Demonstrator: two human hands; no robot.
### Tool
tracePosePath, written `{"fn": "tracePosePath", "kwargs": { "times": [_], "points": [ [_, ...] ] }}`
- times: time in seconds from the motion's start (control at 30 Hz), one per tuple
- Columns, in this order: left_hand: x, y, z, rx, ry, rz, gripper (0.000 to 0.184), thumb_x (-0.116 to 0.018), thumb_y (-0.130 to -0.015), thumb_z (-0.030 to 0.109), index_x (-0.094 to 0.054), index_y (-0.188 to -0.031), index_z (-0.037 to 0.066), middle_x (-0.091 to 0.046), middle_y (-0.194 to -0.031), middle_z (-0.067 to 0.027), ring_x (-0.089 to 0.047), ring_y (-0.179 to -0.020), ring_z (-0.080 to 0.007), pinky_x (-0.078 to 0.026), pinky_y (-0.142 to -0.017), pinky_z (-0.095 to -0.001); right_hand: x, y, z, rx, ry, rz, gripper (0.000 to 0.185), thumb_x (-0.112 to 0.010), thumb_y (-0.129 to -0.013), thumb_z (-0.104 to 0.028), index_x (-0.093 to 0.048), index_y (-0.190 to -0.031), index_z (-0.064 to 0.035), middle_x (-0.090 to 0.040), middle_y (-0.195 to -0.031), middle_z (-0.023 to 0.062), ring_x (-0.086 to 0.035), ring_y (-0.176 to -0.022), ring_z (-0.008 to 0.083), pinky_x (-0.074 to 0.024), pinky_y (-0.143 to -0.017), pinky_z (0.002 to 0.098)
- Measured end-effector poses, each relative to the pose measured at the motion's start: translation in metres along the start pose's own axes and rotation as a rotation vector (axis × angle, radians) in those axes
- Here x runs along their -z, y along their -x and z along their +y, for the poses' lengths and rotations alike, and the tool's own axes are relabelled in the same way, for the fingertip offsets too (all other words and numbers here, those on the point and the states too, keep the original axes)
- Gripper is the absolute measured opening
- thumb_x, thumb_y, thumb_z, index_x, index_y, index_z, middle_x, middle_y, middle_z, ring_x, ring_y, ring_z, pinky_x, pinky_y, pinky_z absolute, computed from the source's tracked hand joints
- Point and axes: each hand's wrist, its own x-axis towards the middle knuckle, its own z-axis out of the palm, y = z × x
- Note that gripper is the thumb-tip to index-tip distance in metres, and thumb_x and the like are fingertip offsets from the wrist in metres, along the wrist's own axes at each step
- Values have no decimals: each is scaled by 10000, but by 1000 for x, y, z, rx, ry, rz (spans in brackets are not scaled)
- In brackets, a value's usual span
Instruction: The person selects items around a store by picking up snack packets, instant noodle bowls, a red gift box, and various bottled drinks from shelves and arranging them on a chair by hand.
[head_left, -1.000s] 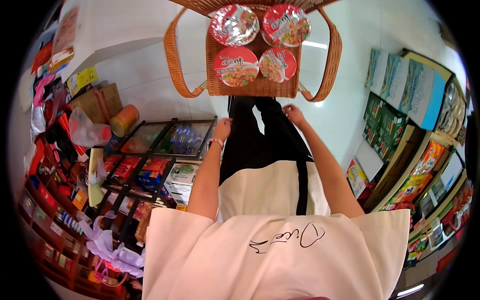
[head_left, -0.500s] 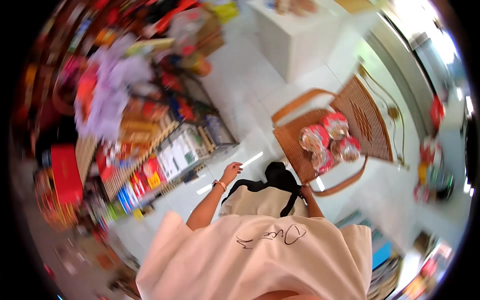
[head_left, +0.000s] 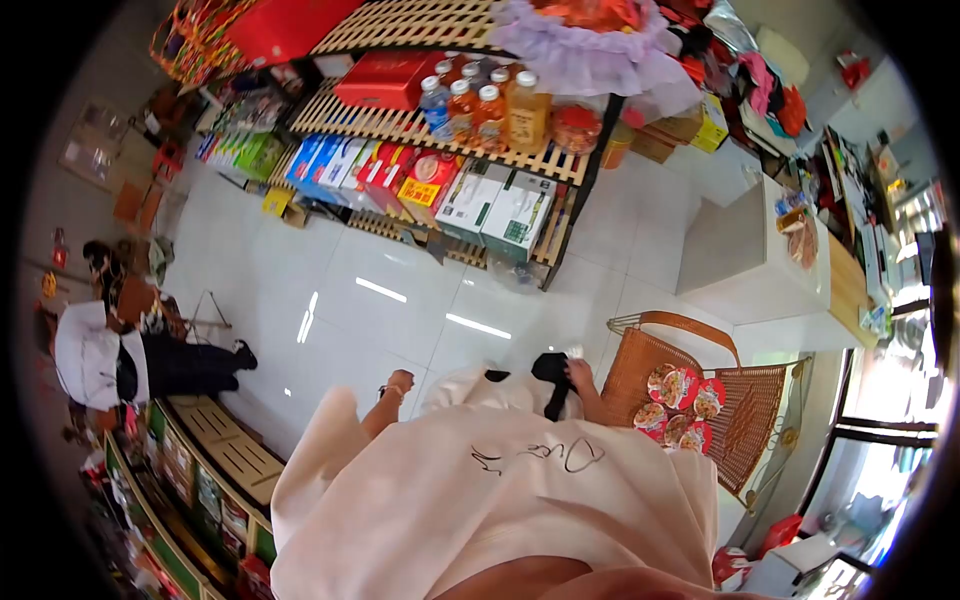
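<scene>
My left hand hangs over the tiled floor, a band or bracelet at its wrist. Its fingers look loosely curled, and I see nothing in them. My right hand is beside the woven chair, its fingers closed against a black strap-like piece. What that piece is, and how much of it lies in the hand, I cannot make out. Pale beige cloth shows below my shirt, between the hands. On the chair seat lie several round red-and-white packs.
Ahead is a slatted shelf with bottles, boxes and a jar. A white counter stands at right. Another person in a white top is at far left, behind a low shelf unit.
My view has swung to the right and sharpened. The shelf now lies straight ahead, the chair lower right, and a person shows at left. Both hands sit closer to my body.
</scene>
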Motion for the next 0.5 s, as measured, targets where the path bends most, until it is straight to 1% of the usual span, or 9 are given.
{"fn": "tracePosePath", "kwargs": {
  "times": [0.07, 0.1, 0.17, 0.2, 0.23, 0.3, 0.37, 0.4, 0.5],
  "points": [
    [-43, 17, -25, 278, 926, 146, 264, -543, -799, 246, -627, -964, 58, -643, -901, -150, -622, -773, -283, -509, -650, -391, -33, -18, -5, 217, 170, -68, 236, -578, -811, -234, -617, -899, -18, -606, -696, 64, -549, -623, 137, -455, -591, 254],
    [-30, 52, -11, 461, 1349, 177, 277, -531, -810, 241, -612, -1001, 57, -646, -877, -152, -623, -738, -258, -503, -596, -381, -52, -32, -2, 293, 400, -13, 241, -585, -797, -241, -625, -899, -26, -632, -771, 90, -589, -698, 174, -475, -657, 292],
    [-44, 79, -10, 326, 1529, 198, 296, -501, -823, 233, -583, -1047, 59, -644, -846, -142, -603, -679, -208, -460, -518, -345, -74, -7, -55, 298, 595, -71, 262, -576, -793, -270, -627, -925, -50, -643, -845, 113, -607, -798, 226, -472, -746, 329],
    [-49, 88, -4, 450, 1576, 249, 287, -485, -823, 225, -588, -1037, 63, -644, -818, -124, -581, -615, -205, -434, -485, -337, -86, -8, -69, 286, 669, -128, 268, -570, -790, -283, -628, -928, -61, -643, -862, 117, -605, -834, 242, -466, -771, 338],
    [-64, 91, -7, 441, 1621, 248, 293, -491, -819, 241, -595, -1031, 67, -638, -783, -109, -565, -582, -204, -424, -471, -344, -94, -13, -77, 269, 740, -184, 275, -565, -787, -297, -629, -932, -72, -644, -879, 121, -602, -870, 257, -459, -795, 346],
    [-92, 97, -7, 501, 1668, 246, 295, -492, -818, 251, -604, -1025, 73, -633, -761, -97, -556, -577, -199, -420, -474, -348, -116, -21, -90, 212, 816, -190, 276, -550, -768, -279, -632, -915, -60, -645, -886, 128, -608, -838, 259, -470, -765, 352],
    [-142, 88, -25, 101, 1065, 514, 298, -490, -822, 263, -607, -1024, 78, -638, -772, -88, -571, -600, -193, -429, -480, -344, -136, -62, -70, 198, 868, -273, 280, -546, -757, -272, -635, -913, -59, -645, -898, 135, -610, -830, 261, -473, -757, 355],
    [-166, 79, -34, -39, 695, 699, 301, -486, -828, 270, -606, -1028, 81, -641, -783, -82, -581, -618, -189, -436, -484, -336, -143, -49, -88, 201, 915, -310, 279, -541, -755, -269, -638, -916, -62, -644, -907, 137, -609, -843, 261, -472, -764, 353],
    [-167, 89, -27, 117, 837, 467, 293, -484, -832, 264, -605, -1025, 80, -641, -805, -82, -586, -647, -193, -446, -521, -334, -170, -49, -111, 230, 1018, -381, 284, -533, -753, -269, -648, -917, -68, -642, -928, 137, -606, -872, 262, -470, -778, 351]
  ]
}}
